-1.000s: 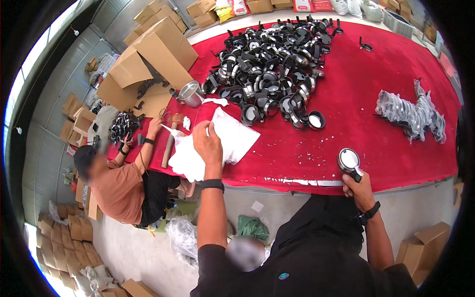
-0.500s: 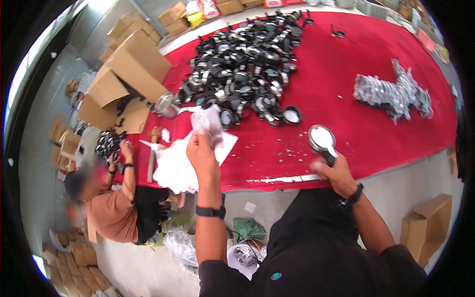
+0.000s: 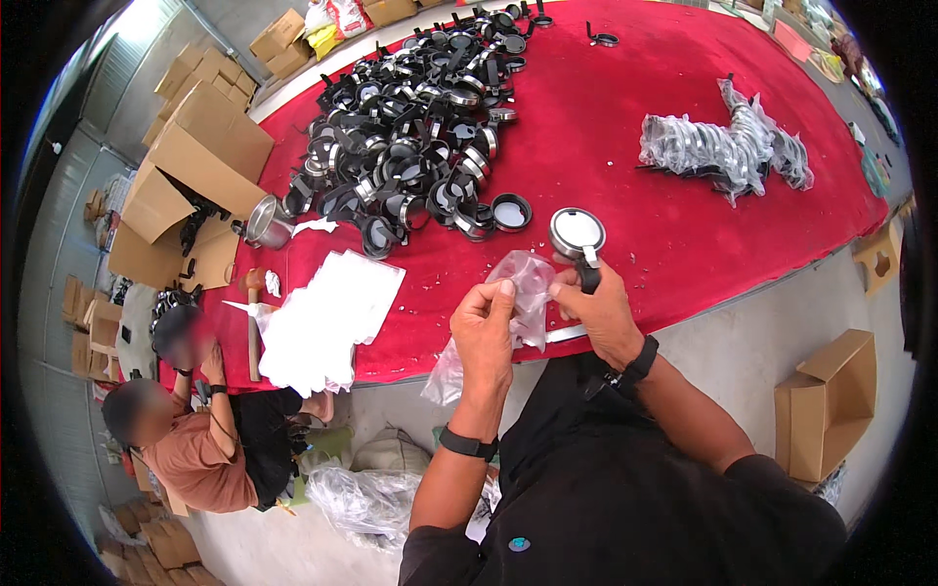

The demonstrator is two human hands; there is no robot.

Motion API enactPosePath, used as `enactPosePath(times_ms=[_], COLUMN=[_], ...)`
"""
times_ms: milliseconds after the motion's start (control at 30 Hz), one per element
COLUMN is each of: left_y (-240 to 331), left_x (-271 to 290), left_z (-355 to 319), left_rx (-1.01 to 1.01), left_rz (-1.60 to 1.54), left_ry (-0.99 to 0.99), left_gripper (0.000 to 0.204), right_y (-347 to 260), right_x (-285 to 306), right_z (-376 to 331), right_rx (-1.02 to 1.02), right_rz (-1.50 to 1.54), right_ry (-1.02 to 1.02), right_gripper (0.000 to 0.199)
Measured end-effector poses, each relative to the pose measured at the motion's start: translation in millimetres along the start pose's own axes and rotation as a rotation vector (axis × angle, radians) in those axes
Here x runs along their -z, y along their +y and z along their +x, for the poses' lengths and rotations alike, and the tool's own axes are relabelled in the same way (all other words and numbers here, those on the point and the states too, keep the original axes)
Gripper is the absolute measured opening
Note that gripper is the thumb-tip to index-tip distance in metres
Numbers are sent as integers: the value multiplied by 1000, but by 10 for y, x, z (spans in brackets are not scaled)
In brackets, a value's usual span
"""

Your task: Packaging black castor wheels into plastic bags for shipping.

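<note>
Holding a clear plastic bag (image 3: 523, 293) open beside a round magnifier (image 3: 577, 234) at the near edge of the red desk (image 3: 684, 215).

The left hand (image 3: 486, 337) pinches the bag's upper rim between thumb and fingers, the bag hanging down off the desk's near edge. The right hand (image 3: 601, 313) grips the magnifier by its short black handle, lens tilted up and away toward the desk's middle, its long axis running from the hand toward the far side. The lens sits just right of and above the bag's mouth, the right hand nearer to it. A heap of black-rimmed lenses (image 3: 410, 146) lies well apart toward the far left corner.
</note>
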State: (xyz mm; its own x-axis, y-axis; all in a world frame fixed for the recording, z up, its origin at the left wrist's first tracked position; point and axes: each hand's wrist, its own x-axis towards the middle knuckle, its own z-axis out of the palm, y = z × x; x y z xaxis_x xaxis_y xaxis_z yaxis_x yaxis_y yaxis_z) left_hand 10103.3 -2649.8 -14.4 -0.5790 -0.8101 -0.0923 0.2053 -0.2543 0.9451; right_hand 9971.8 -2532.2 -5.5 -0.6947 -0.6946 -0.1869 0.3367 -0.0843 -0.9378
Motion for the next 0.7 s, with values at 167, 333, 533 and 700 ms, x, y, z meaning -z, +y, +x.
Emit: enactPosePath(times_ms=[167,333,533,700], left_y=[-24,20,-173,-456], left_x=[-84,-70,392,481], left_z=[26,182,-48,98], left_rx=[-18,-100,-503,-667], left_rz=[-43,283,1162,1166], left_ry=[38,51,-118,-160], left_gripper=[19,26,87,29], right_y=[31,18,-97,-171], right_x=[123,252,549,507], right_z=[12,305,572,427], right_rx=[45,158,213,183], right_rz=[78,-3,55,125], right_ry=[37,100,148,134], right_gripper=[28,40,47,47])
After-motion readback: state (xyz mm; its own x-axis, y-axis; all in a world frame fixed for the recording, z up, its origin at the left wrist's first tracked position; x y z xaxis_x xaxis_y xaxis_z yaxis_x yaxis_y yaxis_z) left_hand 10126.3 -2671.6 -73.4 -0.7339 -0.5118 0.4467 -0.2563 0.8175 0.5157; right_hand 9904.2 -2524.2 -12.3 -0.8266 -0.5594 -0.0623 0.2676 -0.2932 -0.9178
